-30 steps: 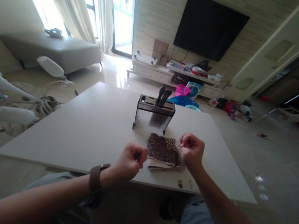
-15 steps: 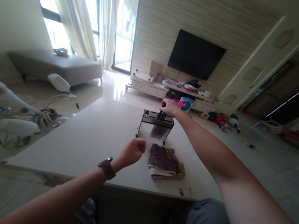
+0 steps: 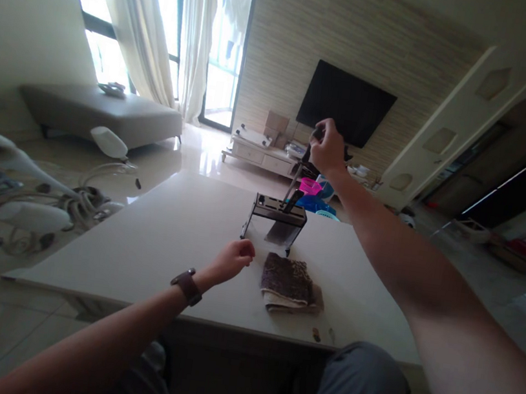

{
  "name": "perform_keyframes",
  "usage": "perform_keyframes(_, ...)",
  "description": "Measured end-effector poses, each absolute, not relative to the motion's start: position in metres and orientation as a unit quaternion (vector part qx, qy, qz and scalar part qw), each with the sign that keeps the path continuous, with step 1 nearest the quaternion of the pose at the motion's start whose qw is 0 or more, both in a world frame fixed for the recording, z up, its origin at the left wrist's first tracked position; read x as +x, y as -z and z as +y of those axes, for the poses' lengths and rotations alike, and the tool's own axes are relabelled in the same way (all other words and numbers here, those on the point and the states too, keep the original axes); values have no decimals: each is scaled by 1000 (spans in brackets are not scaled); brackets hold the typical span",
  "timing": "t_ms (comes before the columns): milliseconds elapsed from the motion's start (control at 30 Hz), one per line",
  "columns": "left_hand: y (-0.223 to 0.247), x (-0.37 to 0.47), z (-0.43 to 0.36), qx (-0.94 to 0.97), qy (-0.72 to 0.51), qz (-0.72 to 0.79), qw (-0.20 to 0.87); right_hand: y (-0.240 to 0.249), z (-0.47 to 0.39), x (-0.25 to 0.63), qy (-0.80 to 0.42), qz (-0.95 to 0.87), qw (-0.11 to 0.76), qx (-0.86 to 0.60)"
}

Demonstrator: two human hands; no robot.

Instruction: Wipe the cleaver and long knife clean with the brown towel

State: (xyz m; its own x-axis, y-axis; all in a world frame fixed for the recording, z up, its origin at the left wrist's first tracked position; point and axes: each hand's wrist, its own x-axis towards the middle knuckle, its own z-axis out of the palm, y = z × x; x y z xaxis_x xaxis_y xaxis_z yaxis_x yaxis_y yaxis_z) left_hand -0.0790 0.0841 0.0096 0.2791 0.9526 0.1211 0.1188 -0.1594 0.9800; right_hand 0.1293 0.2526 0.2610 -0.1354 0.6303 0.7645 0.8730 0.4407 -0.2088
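Observation:
A black-framed knife rack [image 3: 274,208] stands upright on the white table [image 3: 160,228]. Above it, my right hand [image 3: 327,147] is closed around the dark handle of a knife [image 3: 294,182]. The blade slants down from the hand, its lower end at the rack's top slot. Another black handle [image 3: 295,197] sticks up from the rack beside the blade. My left hand [image 3: 233,259], with a watch [image 3: 188,286] on the wrist, hovers loosely curled in front of the rack, holding nothing I can see. Close to its right lies a folded brown patterned cloth [image 3: 286,280].
Small items [image 3: 316,335] lie near the table's front edge. Behind the table are a pink basin [image 3: 311,186] and blue containers on the floor. White appliance parts and hoses [image 3: 35,215] stand to the left. A TV [image 3: 347,104] hangs on the far wall.
My right hand has risen from the rack, drawing the knife upward so its blade now shows. My left hand stays curled near the same spot, shifted very slightly.

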Motion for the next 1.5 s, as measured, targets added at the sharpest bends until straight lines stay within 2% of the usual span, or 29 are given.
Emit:
perform_keyframes(100, -11, -76, 85, 593, -407, 407, 563, -282, 220, 118, 148, -779, 467, -392)
perform_keyframes(200, -22, -74, 77, 535, -410, 356, 647, -271, 159, 102, 115, -825, 448, -325)
perform_keyframes(300, -38, -72, 62, 427, -413, 241, 767, -225, 97, 96, 51, -878, 390, -274)
perform_keyframes(400, -49, -70, 46, 335, -440, 155, 819, -163, 60, 106, -34, -929, 312, -195)
perform_keyframes(467, -53, -68, 39, 286, -454, 129, 834, -126, 51, 115, -17, -942, 306, -138)
perform_keyframes(567, -50, -62, 32, 261, -447, 130, 846, -85, 47, 125, 22, -924, 363, -117)
perform_keyframes(700, -37, -54, 30, 248, -419, 170, 857, -54, 37, 127, 220, -890, 383, -109)
perform_keyframes(800, -29, -52, 33, 237, -431, 207, 846, -41, 27, 132, 253, -889, 362, -118)
perform_keyframes(900, -28, -55, 40, 251, -477, 247, 805, -33, 33, 157, 174, -897, 373, -162)
perform_keyframes(1000, -32, -61, 48, 284, -494, 283, 771, -26, 61, 201, 45, -794, 449, -407)
perform_keyframes(1033, -33, -62, 50, 297, -497, 292, 761, -22, 74, 218, -15, -729, 441, -523)
perform_keyframes(1100, -33, -64, 53, 325, -507, 306, 738, -10, 96, 250, -176, -550, 364, -731)
perform_keyframes(1133, -33, -63, 53, 338, -513, 310, 725, -3, 105, 264, -216, -504, 331, -768)
perform_keyframes(1300, -31, -60, 51, 383, -514, 318, 699, 41, 115, 297, -381, -374, 224, -815)
perform_keyframes(1500, -30, -59, 51, 415, -496, 321, 692, 64, 119, 290, -531, -301, 193, -768)
